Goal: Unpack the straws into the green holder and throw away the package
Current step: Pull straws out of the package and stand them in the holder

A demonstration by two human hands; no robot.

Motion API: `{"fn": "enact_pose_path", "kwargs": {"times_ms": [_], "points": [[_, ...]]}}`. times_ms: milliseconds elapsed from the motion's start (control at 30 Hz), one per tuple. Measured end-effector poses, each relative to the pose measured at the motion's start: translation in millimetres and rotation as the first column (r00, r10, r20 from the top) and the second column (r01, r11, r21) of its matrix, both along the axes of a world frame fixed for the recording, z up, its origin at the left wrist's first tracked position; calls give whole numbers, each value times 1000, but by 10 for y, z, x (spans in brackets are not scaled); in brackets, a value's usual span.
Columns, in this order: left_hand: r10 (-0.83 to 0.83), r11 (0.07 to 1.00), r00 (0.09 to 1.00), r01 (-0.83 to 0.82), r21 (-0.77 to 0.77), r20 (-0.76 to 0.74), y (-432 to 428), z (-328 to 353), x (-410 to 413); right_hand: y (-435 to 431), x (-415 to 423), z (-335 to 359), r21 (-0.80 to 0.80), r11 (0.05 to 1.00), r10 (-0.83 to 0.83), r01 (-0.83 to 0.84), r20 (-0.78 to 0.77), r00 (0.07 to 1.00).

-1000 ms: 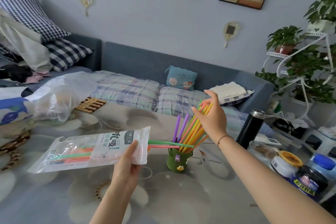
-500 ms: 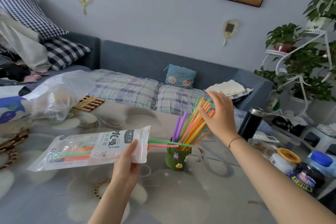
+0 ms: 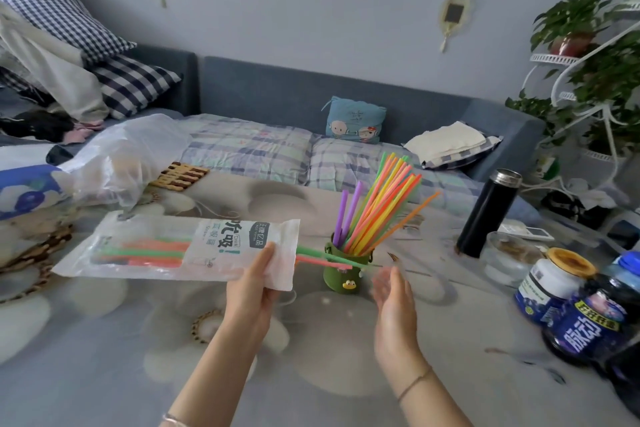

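Note:
The green holder (image 3: pixel 341 274) stands on the table's middle with several coloured straws (image 3: pixel 379 204) fanned up and to the right out of it. My left hand (image 3: pixel 251 291) grips the open end of the white straw package (image 3: pixel 180 248), held flat above the table. Green and orange straws (image 3: pixel 149 251) still lie inside it, and a few straw ends (image 3: pixel 325 258) stick out of its mouth toward the holder. My right hand (image 3: pixel 393 305) hovers just right of the holder, motion-blurred, fingers straight, holding nothing.
A black flask (image 3: pixel 488 213) stands right of the holder. Jars and a dark bottle (image 3: pixel 585 319) crowd the table's right edge beside a glass dish (image 3: pixel 509 256). A clear plastic bag (image 3: pixel 117 159) and woven coasters (image 3: pixel 181 175) lie at the left. A sofa sits behind.
My right hand has left the tops of the straws in the holder and dropped down beside the holder. The package in my left hand has stayed put.

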State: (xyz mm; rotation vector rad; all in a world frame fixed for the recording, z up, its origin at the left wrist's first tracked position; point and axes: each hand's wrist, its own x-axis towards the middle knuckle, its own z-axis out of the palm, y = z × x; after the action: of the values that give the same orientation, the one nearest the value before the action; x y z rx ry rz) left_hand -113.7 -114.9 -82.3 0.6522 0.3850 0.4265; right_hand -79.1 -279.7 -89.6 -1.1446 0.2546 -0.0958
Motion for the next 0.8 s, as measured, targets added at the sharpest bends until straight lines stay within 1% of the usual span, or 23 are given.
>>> {"fn": "enact_pose_path", "kwargs": {"times_ms": [67, 100, 133, 200, 300, 367, 433, 533, 600, 633, 667, 733, 800], "points": [[0, 993, 1000, 3, 115, -26, -58, -4, -56, 20, 15, 19, 234, 964, 148, -128, -70, 986], [1, 985, 999, 7, 170, -47, -99, -2, -80, 26, 11, 7, 312, 936, 200, -165, -85, 976], [4, 974, 998, 11, 227, -68, -128, 0, -96, 47, -1, -13, 355, 915, 237, -190, -93, 967], [26, 921, 995, 12, 389, -92, -192, 12, -124, 96, -37, -80, 403, 889, 294, -218, -138, 946], [2, 793, 999, 29, 608, -50, -285, 49, -151, 181, -101, -93, 477, 850, 354, -225, -198, 914], [-49, 710, 998, 59, 701, -34, -343, 69, -174, 229, -152, -95, 526, 826, 368, -202, -233, 900], [-68, 653, 997, 76, 753, -41, -386, 80, -189, 249, -191, -134, 531, 821, 376, -210, -226, 898], [-68, 602, 996, 86, 794, -56, -412, 86, -182, 237, -222, -147, 486, 837, 395, -250, -221, 892], [-62, 604, 996, 83, 792, -57, -416, 96, -174, 222, -229, -110, 410, 864, 408, -294, -227, 884], [-57, 619, 997, 77, 782, -53, -412, 104, -171, 214, -232, -105, 323, 884, 416, -337, -218, 883], [-49, 639, 998, 65, 767, -44, -404, 110, -168, 207, -234, -108, 185, 904, 418, -385, -196, 887], [-22, 694, 999, 35, 719, -27, -378, 109, -157, 204, -248, -104, -105, 902, 407, -420, -126, 905], [5, 774, 999, 25, 633, -45, -327, 93, -145, 190, -246, -117, -228, 885, 412, -405, -16, 911]]}}
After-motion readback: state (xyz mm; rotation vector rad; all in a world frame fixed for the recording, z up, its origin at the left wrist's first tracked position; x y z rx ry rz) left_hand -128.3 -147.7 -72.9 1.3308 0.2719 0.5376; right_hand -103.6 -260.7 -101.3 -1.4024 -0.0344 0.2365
